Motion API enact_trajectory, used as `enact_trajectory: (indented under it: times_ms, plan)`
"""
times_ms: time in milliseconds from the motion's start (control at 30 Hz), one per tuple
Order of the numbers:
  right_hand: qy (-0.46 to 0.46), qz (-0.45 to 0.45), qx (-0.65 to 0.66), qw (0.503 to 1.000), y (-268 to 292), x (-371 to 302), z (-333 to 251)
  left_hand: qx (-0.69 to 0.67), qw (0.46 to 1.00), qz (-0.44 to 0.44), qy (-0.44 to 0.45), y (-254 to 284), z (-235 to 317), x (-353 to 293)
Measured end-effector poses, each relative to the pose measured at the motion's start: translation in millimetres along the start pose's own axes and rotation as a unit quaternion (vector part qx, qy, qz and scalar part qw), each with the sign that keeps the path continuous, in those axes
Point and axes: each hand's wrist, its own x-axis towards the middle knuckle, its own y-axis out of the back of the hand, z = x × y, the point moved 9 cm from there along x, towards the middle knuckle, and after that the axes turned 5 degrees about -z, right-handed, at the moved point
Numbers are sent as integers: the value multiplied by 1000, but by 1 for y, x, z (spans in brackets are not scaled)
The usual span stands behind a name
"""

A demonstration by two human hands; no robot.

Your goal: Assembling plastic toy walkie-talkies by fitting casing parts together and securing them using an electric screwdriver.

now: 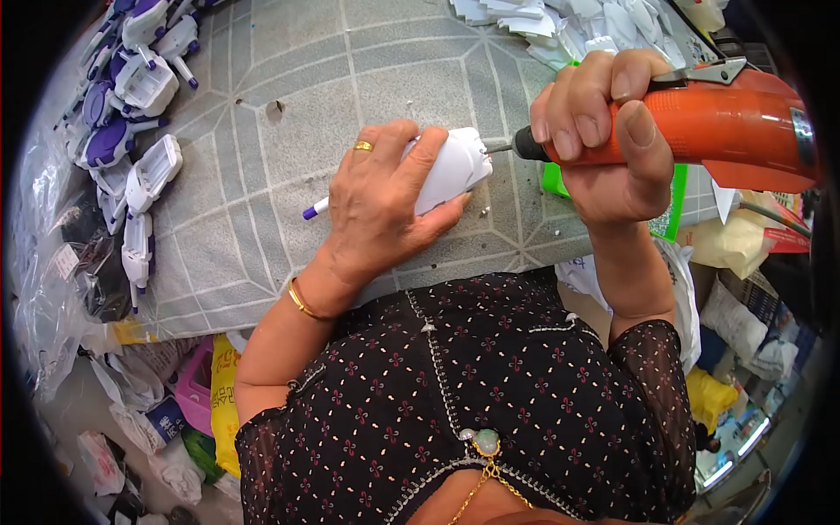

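My left hand (381, 188) is closed over a white plastic casing (455, 171), pressing it to the cloth-covered table. A purple-tipped white stem (317, 208) pokes out on the other side of that hand. In my right hand (604, 131) is an orange power screwdriver (735, 122), gripped with the fingers wrapped round its body and held nearly level. Its thin bit reaches the right end of the casing, where it seems to touch; any screw there is too small to make out. My left palm hides part of the casing.
White and purple plastic units (144, 83) lie heaped along the table's left side. A pile of flat white plastic pieces (586, 22) sits at the far right. Behind my right wrist is a bright green tray (672, 206), partly hidden. Bags crowd the floor below the table.
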Motion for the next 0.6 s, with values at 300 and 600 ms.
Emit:
enact_trajectory:
  times_ms: [300, 600]
  plan:
    - [6, 17, -13, 1000, 1, -1, 7, -1, 1000, -7, 3, -2, 0, -1]
    - [-13, 5, -26, 1000, -3, 1, 14, 11, 1000, -13, -4, -3, 1, -2]
